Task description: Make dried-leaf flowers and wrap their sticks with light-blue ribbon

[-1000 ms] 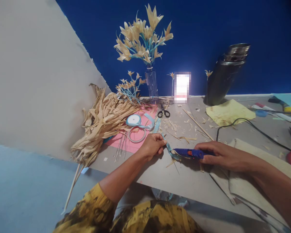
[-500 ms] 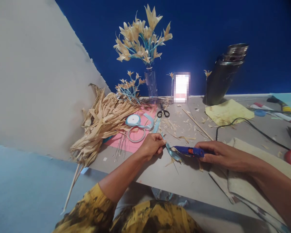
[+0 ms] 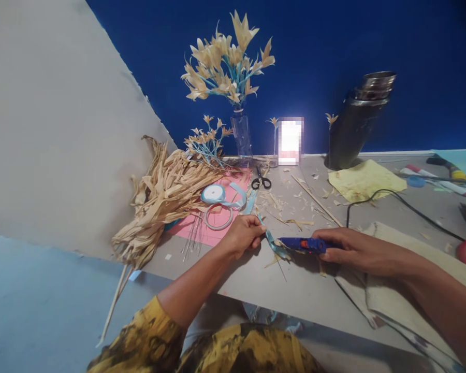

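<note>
My left hand (image 3: 244,235) is closed in a pinch on a light blue ribbon (image 3: 272,243) that trails back to a ribbon roll (image 3: 214,194) on a pink sheet (image 3: 217,217). My right hand (image 3: 349,249) grips a blue glue gun (image 3: 302,244) lying low over the grey table (image 3: 295,285), its nozzle pointing left at the ribbon just beside my left fingers. A black cord (image 3: 392,199) runs from the gun toward the right.
A heap of dried husks (image 3: 163,199) lies at the left. Black scissors (image 3: 261,181), a vase of husk flowers (image 3: 233,77), a steel flask (image 3: 357,122), a yellow paper (image 3: 365,181), a thin stick (image 3: 316,199) and tools (image 3: 438,173) stand behind. Folded cloth (image 3: 388,290) lies under my right arm.
Both hands stay almost where they were. The glue gun's nozzle has edged slightly along the ribbon; the view has shifted a little.
</note>
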Motion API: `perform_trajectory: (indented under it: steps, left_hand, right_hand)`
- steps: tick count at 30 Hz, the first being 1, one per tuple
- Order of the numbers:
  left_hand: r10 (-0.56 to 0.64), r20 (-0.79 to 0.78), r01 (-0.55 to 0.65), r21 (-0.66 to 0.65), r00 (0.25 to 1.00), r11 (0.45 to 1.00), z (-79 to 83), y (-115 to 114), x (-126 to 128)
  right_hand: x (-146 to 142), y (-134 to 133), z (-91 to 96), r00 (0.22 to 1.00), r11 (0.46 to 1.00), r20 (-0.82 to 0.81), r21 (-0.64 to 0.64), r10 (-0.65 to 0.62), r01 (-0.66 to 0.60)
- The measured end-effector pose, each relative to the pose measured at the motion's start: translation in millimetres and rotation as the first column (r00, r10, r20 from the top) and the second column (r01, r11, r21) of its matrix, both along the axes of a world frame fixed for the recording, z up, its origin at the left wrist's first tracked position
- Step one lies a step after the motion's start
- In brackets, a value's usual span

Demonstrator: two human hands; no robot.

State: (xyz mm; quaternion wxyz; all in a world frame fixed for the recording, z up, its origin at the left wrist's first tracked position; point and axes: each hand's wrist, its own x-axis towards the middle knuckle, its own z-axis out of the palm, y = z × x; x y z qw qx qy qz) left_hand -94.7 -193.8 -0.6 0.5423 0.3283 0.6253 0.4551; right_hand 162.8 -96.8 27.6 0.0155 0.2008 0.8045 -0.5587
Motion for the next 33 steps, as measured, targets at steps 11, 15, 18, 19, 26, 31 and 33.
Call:
perform_trajectory:
  steps: [11,15,18,19,26,31,33]
  left_hand:
    - [0.000,-0.018,0.000,0.032,1.000,0.999,-1.9,0,0]
    - [-0.002,-0.031,0.003,0.033,1.000,0.999,-3.5,-1,-2]
    - [0.001,-0.029,0.000,0.052,1.000,0.999,-4.5,-2,-3]
    - [0.002,-0.031,0.000,0.058,1.000,0.998,-4.5,-2,-3]
    - [-0.017,0.114,0.007,0.094,0.993,0.996,-3.1,-4,-12]
    - [-0.027,0.278,-0.017,0.153,0.960,0.988,-1.3,-6,-20]
    - [-0.024,0.308,-0.028,0.162,0.951,0.986,2.4,-6,-21]
  right_hand:
    - [4,2,4.0,0.998,0.997,-0.026,0.058,-0.048,0.050]
    - [4,2,0.0,0.999,0.999,-0.028,0.004,-0.037,0.037]
    - [6,4,-3.4,0.992,0.996,-0.089,-0.031,-0.091,0.088]
    - [8,5,-4.3,0.983,0.991,-0.131,-0.061,-0.128,0.120]
    - [25,13,-10.5,0.903,0.873,-0.274,-0.453,-0.331,0.182]
    - [32,16,-16.4,0.774,0.796,-0.374,-0.545,-0.511,0.263]
    - [37,20,-13.0,0.750,0.803,-0.383,-0.503,-0.539,0.320]
